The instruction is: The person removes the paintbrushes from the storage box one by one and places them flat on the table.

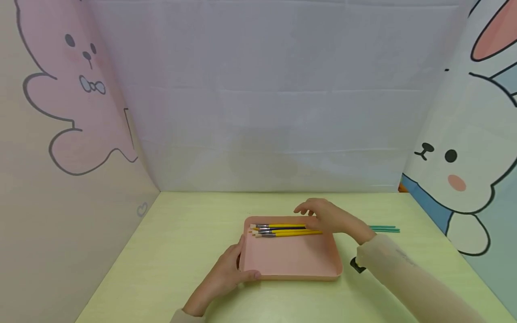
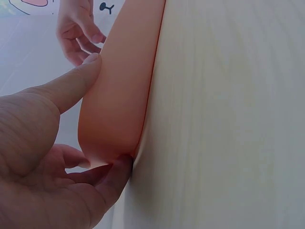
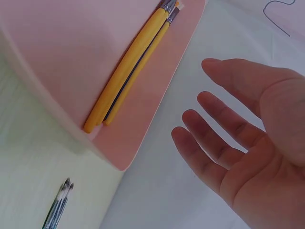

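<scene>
Working at that pale desk (image 1: 169, 260), you're dealing with a smooth-looking top, so anything getting a sideways bump is probably risking a slide. The pink tray (image 1: 288, 260) is sitting around the middle and looking pretty light, so pushing on one corner could be swinging the whole thing round. Your right sleeve (image 1: 416, 273) is hanging just off the tray's right side, so letting it drop could be snagging the rim.

Your left hand (image 1: 228, 269) is gripping the near left corner, thumb on the near wall and fingers curling round the side; lifting there could be tipping the tray. Your right hand (image 1: 327, 215) is hovering by the far right corner, fingers loose, spread and holding nothing.

The yellow brushes (image 1: 296, 233) are lying in the tray along the far wall, bristles to the left, with a dark blue brush (image 1: 292, 228) bunching in among them. They're looking round-handled, so a tilt could be sending them rolling. The thin green brushes (image 1: 385, 230) are resting on the desk right of the tray, so lowering your right hand carelessly could be scattering those.
</scene>
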Motion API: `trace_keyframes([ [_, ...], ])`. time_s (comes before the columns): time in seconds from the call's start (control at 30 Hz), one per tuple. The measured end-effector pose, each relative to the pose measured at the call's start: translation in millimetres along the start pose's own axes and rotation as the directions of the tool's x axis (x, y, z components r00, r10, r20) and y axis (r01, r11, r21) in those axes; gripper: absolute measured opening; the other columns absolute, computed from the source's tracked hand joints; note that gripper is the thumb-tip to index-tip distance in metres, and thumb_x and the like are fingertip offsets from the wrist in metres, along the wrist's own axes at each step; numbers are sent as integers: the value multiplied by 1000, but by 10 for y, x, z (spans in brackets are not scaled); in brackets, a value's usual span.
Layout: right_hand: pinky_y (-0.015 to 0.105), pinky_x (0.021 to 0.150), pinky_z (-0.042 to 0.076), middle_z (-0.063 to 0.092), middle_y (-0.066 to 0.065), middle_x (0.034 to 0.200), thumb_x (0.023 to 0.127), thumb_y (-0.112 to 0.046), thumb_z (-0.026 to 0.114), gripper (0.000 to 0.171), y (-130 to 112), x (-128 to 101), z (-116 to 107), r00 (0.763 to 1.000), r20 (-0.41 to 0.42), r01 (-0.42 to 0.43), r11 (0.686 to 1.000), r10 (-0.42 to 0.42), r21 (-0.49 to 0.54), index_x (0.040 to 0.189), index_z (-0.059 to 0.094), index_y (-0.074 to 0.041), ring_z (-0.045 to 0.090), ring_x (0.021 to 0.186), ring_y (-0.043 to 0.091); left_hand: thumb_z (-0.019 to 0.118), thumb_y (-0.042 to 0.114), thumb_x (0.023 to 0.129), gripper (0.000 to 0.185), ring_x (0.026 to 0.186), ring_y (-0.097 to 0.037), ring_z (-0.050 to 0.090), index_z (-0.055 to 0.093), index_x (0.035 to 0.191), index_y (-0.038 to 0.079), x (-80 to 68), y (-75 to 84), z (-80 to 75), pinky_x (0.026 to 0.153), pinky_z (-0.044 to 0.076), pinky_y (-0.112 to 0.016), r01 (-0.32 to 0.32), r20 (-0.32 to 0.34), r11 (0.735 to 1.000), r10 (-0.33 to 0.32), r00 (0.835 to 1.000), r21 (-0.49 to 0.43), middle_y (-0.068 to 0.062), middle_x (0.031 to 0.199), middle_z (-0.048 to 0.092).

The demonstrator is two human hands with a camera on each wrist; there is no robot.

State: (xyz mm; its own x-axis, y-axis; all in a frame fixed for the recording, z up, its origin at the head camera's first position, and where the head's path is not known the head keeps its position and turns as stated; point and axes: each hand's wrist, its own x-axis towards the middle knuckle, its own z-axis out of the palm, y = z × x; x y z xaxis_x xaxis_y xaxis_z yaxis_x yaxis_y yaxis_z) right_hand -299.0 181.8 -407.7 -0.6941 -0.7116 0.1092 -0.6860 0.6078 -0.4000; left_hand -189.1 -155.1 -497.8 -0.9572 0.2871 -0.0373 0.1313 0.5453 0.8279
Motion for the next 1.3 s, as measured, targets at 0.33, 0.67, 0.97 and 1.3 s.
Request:
trace_keyframes([
  [0.33,44,91,58,70,17,121,92,1,77,44,-25,178,137,998,56,12,1000,-13,26,136,68,0,69,107,34,92,46,82,122,129,-28,54,17,171,10,3,-3,0,109,44,-54,16,-2,1000,-16,1000,-8,-21,157,45],
  [0.67,46,97,54,69,10,120,93,-3,79,44,-62,259,267,991,125,-64,997,57,53,136,68,-3,64,108,29,92,44,83,121,127,-28,54,17,171,9,-3,18,-4,108,44,-54,14,5,1000,-14,1000,-25,-21,156,46],
  [0.97,44,96,54,70,10,120,94,-4,78,41,-81,307,331,971,214,-121,992,109,40,134,72,-5,64,105,26,91,46,83,121,129,-29,54,17,170,8,3,8,4,108,45,-54,7,4,1000,-7,1000,-18,-22,156,46],
  [1.3,44,98,52,71,7,121,93,-3,79,35,-43,329,423,964,247,-112,993,101,30,127,75,-5,62,103,23,92,44,83,121,123,-27,55,18,169,3,2,23,-21,106,46,-53,-5,19,1000,5,1000,5,-23,155,48],
])
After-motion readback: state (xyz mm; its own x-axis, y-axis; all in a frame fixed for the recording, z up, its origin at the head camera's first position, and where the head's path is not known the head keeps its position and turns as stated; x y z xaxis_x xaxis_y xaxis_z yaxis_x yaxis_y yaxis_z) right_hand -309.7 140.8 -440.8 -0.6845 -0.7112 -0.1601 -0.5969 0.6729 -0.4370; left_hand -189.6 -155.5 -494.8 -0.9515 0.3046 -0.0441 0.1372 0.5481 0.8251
